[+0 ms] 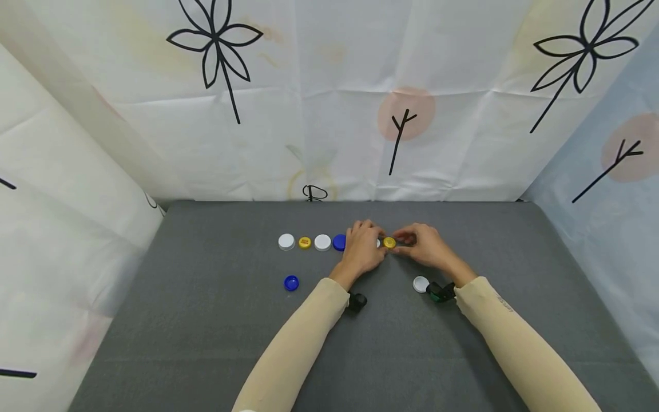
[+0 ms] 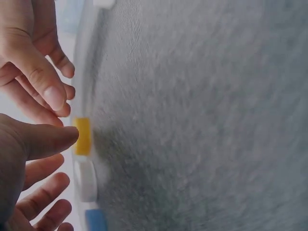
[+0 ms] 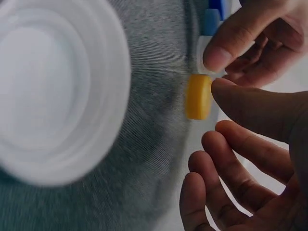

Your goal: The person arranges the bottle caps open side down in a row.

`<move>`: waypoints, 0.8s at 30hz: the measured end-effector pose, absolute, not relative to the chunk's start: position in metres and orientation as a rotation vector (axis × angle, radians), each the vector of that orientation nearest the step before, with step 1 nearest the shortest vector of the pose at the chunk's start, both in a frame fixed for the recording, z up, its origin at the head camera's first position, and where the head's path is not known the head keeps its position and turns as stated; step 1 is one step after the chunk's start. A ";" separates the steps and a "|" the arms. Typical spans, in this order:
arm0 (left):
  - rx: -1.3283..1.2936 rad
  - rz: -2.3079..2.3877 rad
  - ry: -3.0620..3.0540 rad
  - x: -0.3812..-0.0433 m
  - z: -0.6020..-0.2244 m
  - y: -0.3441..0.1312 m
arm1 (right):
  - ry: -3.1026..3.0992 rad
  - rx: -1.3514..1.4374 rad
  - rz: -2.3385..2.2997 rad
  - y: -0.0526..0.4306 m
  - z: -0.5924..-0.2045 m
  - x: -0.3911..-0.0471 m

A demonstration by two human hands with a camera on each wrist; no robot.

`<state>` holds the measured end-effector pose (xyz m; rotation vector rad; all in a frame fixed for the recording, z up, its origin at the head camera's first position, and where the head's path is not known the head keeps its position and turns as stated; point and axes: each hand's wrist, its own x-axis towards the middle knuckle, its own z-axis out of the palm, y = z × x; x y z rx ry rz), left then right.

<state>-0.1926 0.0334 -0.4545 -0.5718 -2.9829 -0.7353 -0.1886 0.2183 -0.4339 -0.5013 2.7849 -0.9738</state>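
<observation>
Over a row of plastic bottle caps, my left hand [image 1: 363, 246] hovers with fingers spread, hiding part of the row. Its thumb overlaps the end yellow cap [image 2: 83, 136] in the left wrist view. My right hand [image 1: 423, 245] is at the right end of the row, thumb and fingers apart around that yellow cap [image 1: 389, 243], thumb tip right at its edge. Next to the yellow cap stands a white cap [image 2: 86, 181], then a blue one [image 2: 96, 220]. Further left lie a blue cap [image 1: 339, 242], a white cap [image 1: 322, 242], a small yellow cap [image 1: 305, 242] and another white cap [image 1: 286, 241].
In front of the row, an upturned blue cap [image 1: 291, 282] lies at the left. An upturned white cap [image 1: 420, 284] lies beside the right wrist camera [image 1: 441, 292]. The grey table [image 1: 206, 332] meets printed white cloth [image 1: 340, 143] at its back edge.
</observation>
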 end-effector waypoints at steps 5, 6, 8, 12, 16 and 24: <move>-0.623 -0.812 -2.911 -0.178 -0.449 0.034 | 2.775 -0.566 -0.992 0.232 -0.430 -0.176; -0.640 -0.836 -2.908 -0.175 -0.448 0.035 | 2.763 -0.581 -0.999 0.235 -0.430 -0.173; -0.675 -0.899 -2.908 -0.169 -0.447 0.036 | 2.731 -0.601 -1.015 0.242 -0.430 -0.167; -0.748 -1.068 -2.935 -0.158 -0.451 0.038 | 2.651 -0.642 -1.041 0.255 -0.430 -0.156; -0.810 -1.180 -2.968 -0.147 -0.457 0.042 | 2.573 -0.651 -1.043 0.267 -0.432 -0.144; -0.864 -1.132 -3.006 -0.132 -0.459 0.050 | 2.523 -0.718 -1.035 0.285 -0.436 -0.126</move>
